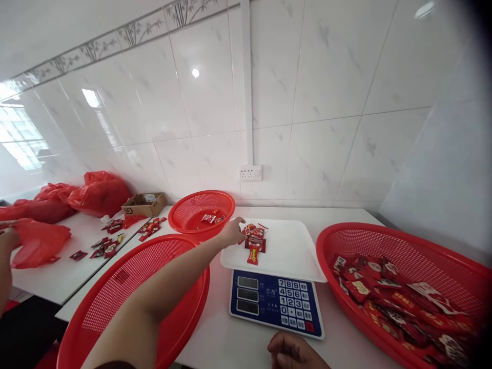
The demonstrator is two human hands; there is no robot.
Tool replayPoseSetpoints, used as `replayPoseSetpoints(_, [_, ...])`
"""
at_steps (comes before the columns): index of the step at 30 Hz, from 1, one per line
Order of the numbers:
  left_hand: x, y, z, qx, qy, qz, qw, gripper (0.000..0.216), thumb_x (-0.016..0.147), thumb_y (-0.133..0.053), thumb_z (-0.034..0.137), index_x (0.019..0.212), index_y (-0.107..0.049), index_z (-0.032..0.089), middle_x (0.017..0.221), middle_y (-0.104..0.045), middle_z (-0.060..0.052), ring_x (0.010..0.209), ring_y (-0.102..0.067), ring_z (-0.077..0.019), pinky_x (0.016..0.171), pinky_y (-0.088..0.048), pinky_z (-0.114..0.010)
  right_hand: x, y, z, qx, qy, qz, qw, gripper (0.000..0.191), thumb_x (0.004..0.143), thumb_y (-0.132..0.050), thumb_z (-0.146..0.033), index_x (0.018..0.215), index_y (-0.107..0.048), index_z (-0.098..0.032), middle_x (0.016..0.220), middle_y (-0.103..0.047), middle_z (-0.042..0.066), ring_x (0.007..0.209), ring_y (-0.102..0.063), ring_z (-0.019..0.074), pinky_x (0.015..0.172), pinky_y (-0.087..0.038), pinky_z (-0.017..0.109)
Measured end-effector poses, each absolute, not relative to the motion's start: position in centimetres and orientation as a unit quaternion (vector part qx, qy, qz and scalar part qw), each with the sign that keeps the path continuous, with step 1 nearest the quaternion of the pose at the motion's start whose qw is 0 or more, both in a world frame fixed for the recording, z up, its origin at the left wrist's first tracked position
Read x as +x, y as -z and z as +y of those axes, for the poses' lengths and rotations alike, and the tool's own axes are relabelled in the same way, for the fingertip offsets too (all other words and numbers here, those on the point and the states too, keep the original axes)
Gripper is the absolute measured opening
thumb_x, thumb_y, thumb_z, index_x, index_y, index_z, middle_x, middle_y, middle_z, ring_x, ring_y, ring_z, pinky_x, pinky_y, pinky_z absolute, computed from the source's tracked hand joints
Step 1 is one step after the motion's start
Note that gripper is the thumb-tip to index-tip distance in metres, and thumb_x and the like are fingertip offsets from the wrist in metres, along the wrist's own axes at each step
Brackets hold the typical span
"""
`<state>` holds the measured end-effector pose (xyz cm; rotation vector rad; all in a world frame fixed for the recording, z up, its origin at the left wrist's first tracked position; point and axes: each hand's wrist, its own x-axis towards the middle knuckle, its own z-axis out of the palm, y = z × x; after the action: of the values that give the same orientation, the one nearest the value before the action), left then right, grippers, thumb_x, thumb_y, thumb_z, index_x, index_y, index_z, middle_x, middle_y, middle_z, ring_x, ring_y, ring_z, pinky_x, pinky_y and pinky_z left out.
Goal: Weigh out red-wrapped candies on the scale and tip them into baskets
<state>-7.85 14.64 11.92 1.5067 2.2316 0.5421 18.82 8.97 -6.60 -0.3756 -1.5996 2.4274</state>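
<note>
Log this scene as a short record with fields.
left hand: stretched out, fingertips at the red snack packets on the white tray
weighing scale: blue keypad, under the white tray
right hand: curled on the table before the scale
large basket, right: heaped with packets
round basket, back: few packets
other person's hand: far left, at a red plastic bag
</note>
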Motion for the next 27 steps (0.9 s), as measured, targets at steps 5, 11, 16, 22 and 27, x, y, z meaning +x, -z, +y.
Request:
replayPoseSetpoints(5, [-9.7,-14.9,10.4,0.554,-0.281,0.762,0.184,0.041,0.082,-0.060,0.021,0.122,-0.051,0.016,0.100,-0.065,-0.007,0.080,-0.062,-0.0149,0.071,-0.051,-0.027,18.9,6.8,9.0,-0.119,-0.820,-0.547,0.117,0.037,0.077,-0.068,-0.050,0.092,-0.060,-0.017,0.074,-0.063,0.001,0.067,-0.057,0.0112,0.065,-0.040,0.026])
replayPoseSetpoints(11, [-13.5,-18.3,1.5,0.578,-0.224,0.746,0.245,0.038,0.080,-0.058,0.035,0.113,-0.059,0.017,0.067,-0.065,0.000,0.064,-0.063,-0.0171,0.065,-0.049,-0.029,18.8,6.1,9.3,-0.129,-0.829,-0.537,0.092,0.037,0.076,-0.069,-0.049,0.093,-0.060,-0.017,0.075,-0.063,0.001,0.070,-0.058,0.0121,0.066,-0.041,0.026])
replayPoseSetpoints(16, [-12.5,-18.0,-0.9,0.594,-0.110,0.788,0.117,0.032,0.084,-0.053,0.033,0.113,-0.063,0.024,0.118,-0.065,-0.004,0.108,-0.059,-0.0227,0.091,-0.045,-0.033,18.6,3.9,8.8,-0.158,-0.841,-0.512,0.079,0.038,0.071,-0.073,-0.048,0.091,-0.062,-0.018,0.074,-0.062,0.001,0.068,-0.057,0.0118,0.066,-0.042,0.026])
replayPoseSetpoints(22, [-7.0,-15.4,4.7,0.752,0.000,0.658,0.039,0.044,0.085,-0.043,0.007,0.122,-0.058,0.025,0.117,-0.063,-0.006,0.107,-0.057,-0.0203,0.087,-0.047,-0.030,18.9,2.7,8.5,-0.173,-0.838,-0.509,0.092,0.037,0.071,-0.074,-0.047,0.091,-0.064,-0.019,0.075,-0.063,0.001,0.069,-0.057,0.0120,0.067,-0.042,0.026])
replayPoseSetpoints(27, [-4.5,-12.2,9.7,0.807,0.099,0.582,-0.020,0.046,0.077,-0.057,0.006,0.119,-0.058,0.024,0.121,-0.057,-0.011,0.109,-0.055,-0.0273,0.080,-0.049,-0.036,18.8,4.9,8.7,-0.163,-0.837,-0.508,0.122,0.040,0.070,-0.073,-0.050,0.093,-0.062,-0.019,0.073,-0.061,0.000,0.068,-0.057,0.0125,0.066,-0.043,0.027])
